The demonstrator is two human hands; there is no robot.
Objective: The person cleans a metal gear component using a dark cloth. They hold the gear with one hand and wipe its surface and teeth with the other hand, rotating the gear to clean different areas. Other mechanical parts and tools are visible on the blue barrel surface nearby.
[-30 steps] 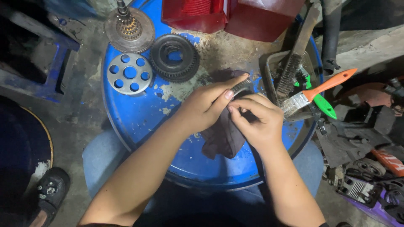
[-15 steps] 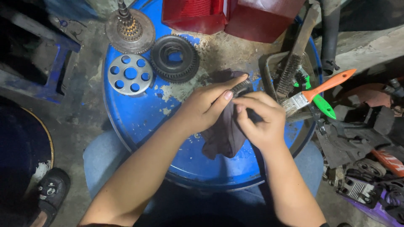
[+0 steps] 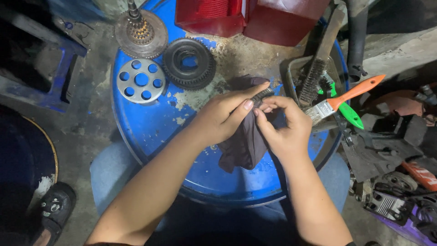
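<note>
— Wiping that small toothed part (image 3: 263, 96) over the blue drum (image 3: 150, 132): how were the hands set?
— Left hand (image 3: 225, 116) and right hand (image 3: 284, 130) both pinched it through the dark rag (image 3: 246, 146); turning it slowly would clean each tooth.

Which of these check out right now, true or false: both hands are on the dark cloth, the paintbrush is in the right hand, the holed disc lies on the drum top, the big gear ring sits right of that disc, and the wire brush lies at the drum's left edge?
1. Both the left hand and the right hand are on the dark cloth. True; a small ribbed part shows between them.
2. The paintbrush is in the right hand. False; it lies in the tray, untouched.
3. The holed disc lies on the blue drum top. True.
4. The gear ring sits right of the disc. True.
5. The wire brush lies at the drum's left edge. False; it is on the right, in the tray.
</note>
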